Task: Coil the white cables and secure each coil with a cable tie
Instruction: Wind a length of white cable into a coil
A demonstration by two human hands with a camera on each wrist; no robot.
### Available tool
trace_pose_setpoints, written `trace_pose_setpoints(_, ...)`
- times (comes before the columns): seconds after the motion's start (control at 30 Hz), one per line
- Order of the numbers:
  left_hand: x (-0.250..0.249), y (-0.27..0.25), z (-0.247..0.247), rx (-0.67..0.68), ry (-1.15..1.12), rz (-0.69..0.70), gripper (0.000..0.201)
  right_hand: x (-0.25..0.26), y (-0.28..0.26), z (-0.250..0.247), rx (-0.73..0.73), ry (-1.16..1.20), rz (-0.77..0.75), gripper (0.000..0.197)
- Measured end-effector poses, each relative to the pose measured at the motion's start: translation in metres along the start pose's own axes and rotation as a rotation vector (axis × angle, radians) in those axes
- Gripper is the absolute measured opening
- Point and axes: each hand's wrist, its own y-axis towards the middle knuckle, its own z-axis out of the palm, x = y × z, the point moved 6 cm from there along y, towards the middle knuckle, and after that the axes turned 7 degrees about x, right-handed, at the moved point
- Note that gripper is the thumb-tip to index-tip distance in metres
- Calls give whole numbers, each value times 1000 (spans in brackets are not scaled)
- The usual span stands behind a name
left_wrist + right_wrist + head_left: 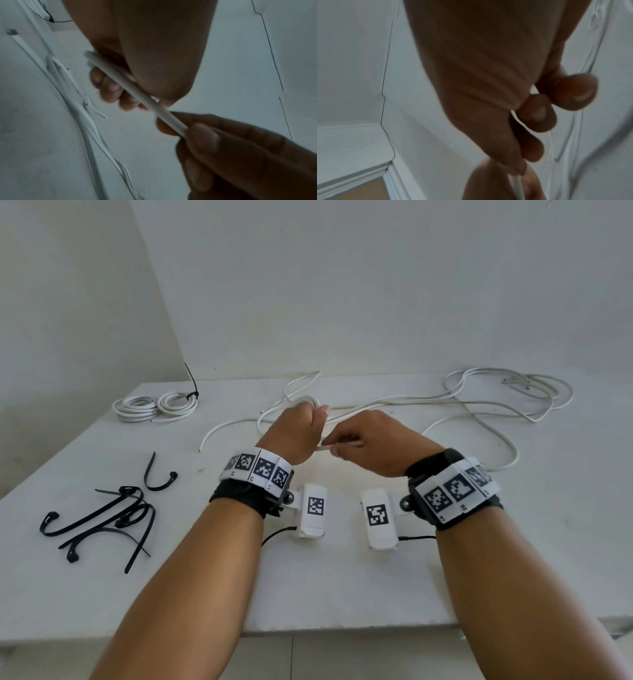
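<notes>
Two bare forearms reach over a white table [342, 594], each wrist wearing a black strap with printed square markers. At near left lies a loose pile of black cable ties [102, 518]. In the middle, raised above the table, the left hand [294, 436] has its fingers curled around a small coil of white cable [305, 400], while the right hand [373, 445] pinches the same cable's strand just beside it. The cable's remainder sprawls loosely to the far right. At far left rests a finished coil [156, 407], bound with a black tie.
</notes>
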Motion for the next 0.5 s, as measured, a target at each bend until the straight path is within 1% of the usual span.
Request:
trace_pose_setpoints(0.03,4,1,5,79,13,-20,42,-4,-3,-8,-69,55,-1,9)
trace_pose_setpoints(0.07,6,1,10,165,-33,-29,44,-8,-6,-15,-142,119,-9,5)
trace_pose_setpoints(0.13,4,-3,18,305,-217,-38,46,-13,-9,-25,-257,246,-32,9)
trace_pose_setpoints(0.17,-1,-6,19,341,-307,-32,46,-16,-10,-27,-301,306,-42,11)
trace_pose_setpoints(0.3,-19,-12,21,399,-793,56,53,-25,-14,-34,-468,430,-64,11)
trace_pose_setpoints(0.4,-28,-15,28,483,-943,159,53,-27,-12,-33,-526,504,-97,12)
trace_pose_setpoints(0.5,-29,-18,27,506,-1091,200,46,-23,-9,-28,-563,498,-120,12)
